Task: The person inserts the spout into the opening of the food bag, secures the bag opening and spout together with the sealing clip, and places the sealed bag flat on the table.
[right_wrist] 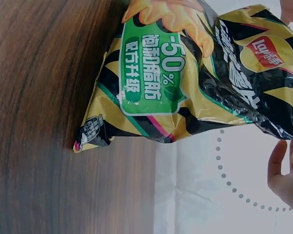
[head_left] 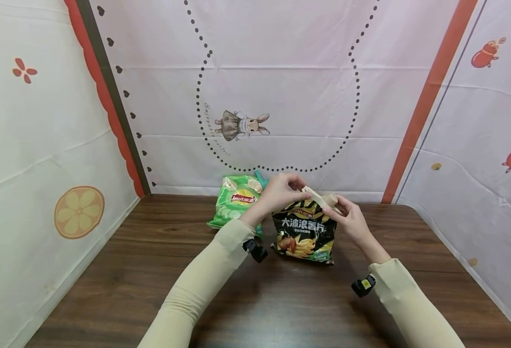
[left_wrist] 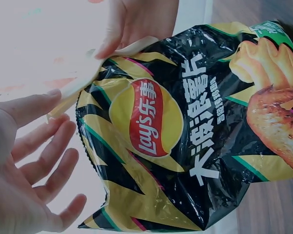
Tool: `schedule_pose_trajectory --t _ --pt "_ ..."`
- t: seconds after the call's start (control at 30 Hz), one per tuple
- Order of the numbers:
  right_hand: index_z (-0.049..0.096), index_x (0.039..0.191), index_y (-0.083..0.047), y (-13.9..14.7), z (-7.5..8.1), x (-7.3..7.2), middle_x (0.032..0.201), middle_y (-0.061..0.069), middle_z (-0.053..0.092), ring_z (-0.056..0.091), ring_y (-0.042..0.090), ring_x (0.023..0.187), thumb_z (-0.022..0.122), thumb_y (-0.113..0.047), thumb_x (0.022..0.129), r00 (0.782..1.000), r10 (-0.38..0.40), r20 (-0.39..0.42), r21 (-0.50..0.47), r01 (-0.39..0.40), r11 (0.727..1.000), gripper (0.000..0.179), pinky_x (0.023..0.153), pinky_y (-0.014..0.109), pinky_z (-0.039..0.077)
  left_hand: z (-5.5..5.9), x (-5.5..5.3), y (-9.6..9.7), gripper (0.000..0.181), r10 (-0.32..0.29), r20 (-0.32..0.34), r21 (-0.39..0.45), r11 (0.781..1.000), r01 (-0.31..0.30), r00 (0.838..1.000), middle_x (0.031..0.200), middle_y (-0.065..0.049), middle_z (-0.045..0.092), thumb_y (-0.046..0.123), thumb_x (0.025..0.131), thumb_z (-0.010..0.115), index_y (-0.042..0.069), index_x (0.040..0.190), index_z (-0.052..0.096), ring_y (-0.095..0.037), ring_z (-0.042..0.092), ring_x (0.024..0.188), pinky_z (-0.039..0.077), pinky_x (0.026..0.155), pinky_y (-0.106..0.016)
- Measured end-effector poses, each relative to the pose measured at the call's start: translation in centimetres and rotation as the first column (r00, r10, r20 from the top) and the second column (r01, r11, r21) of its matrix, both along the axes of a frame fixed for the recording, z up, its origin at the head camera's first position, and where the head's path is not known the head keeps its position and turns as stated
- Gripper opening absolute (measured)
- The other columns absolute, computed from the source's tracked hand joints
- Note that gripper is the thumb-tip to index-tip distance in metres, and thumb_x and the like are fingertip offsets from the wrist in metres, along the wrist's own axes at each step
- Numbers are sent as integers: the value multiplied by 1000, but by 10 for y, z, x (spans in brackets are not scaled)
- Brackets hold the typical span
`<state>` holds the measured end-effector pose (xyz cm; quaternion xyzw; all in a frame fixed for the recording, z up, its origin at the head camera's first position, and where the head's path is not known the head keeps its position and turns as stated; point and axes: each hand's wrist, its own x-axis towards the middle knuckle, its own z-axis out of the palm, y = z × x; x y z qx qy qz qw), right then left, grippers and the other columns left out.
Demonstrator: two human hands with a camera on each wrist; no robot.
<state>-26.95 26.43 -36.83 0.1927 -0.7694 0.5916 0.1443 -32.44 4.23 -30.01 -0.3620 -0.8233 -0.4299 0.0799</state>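
A black and gold bag of Lay's potato chips [head_left: 305,232] stands upright on the table. Across its top edge lies a long cream bag sealing clip [head_left: 318,195] with a round, cap-like part toward its right end. My left hand [head_left: 281,191] pinches the clip's left end between thumb and forefinger; in the left wrist view the other fingers of the left hand [left_wrist: 36,161] are spread beside the bag. At the clip's right end my right hand [head_left: 353,220] grips it. Only part of the right hand [right_wrist: 288,180] shows in the right wrist view.
Left of the black bag, a green Lay's bag [head_left: 233,203] leans back near the wall, partly behind the left forearm. A teal clip [head_left: 261,179] shows at its top corner. The brown wooden table [head_left: 159,270] is bordered by printed cloth walls [head_left: 281,87].
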Motion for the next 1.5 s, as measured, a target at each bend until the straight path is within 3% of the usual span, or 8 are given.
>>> schedule_pose_trajectory --t 0.4,0.6,1.1,1.37,1.5 --pt "52 123 7 0 -3 0 101 -12 66 63 0 91 59 -6 93 998 67 -19 -32 -68 997 34 74 18 51 -1 4 0 17 -34 3 3 999 34 999 83 2 71 27 79 77 13 88 72 -11 65 72 49 66 -20" --pt "53 124 4 0 -4 0 102 -11 66 62 1 91 60 -8 92 998 60 -17 -28 -60 998 35 75 18 50 -1 6 -1 17 -24 -6 14 1000 24 1000 82 3 72 27 79 78 13 87 72 -6 63 68 49 65 -20" --pt "51 126 7 1 -6 1 105 -11 65 61 2 92 61 -9 92 997 60 -39 -14 -61 998 38 74 17 49 0 8 0 14 -37 15 24 999 37 999 80 2 71 23 79 78 12 84 72 -8 62 67 48 64 -20" --pt "51 125 7 0 -6 1 106 -12 63 59 0 93 61 -8 92 997 57 -48 -15 -58 998 38 74 16 48 1 6 1 14 -45 45 29 999 43 998 79 2 71 24 80 77 11 84 72 -9 61 68 47 64 -22" --pt "51 125 8 0 -6 1 107 -12 63 59 0 94 60 -5 92 997 58 -54 -21 -59 998 37 74 16 48 0 3 1 13 -65 96 61 996 59 993 78 1 69 22 80 77 11 82 72 -12 60 68 46 63 -23"
